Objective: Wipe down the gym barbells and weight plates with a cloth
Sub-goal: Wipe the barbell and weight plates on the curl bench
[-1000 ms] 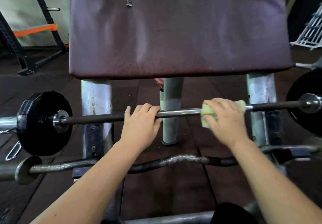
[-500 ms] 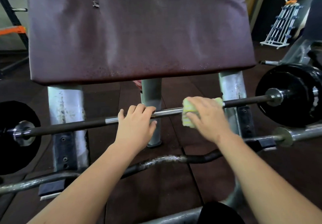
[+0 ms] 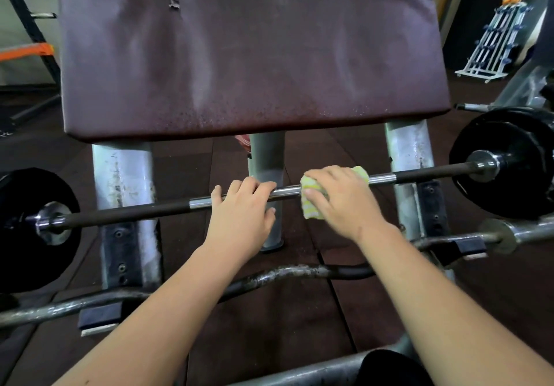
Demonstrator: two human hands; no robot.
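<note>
Below the pad's front edge, the bar is gripped by the left hand. The cloth is clenched around it by the right hand; mid-bar wiping is judged underway. A slide toward the right plate is called for next.

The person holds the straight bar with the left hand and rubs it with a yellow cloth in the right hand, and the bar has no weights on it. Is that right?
Not quite. The straight barbell does carry weights: the head view shows a black weight plate on each end. The rest holds: the left hand grips the bar and the right hand presses the yellow cloth on it.
</note>
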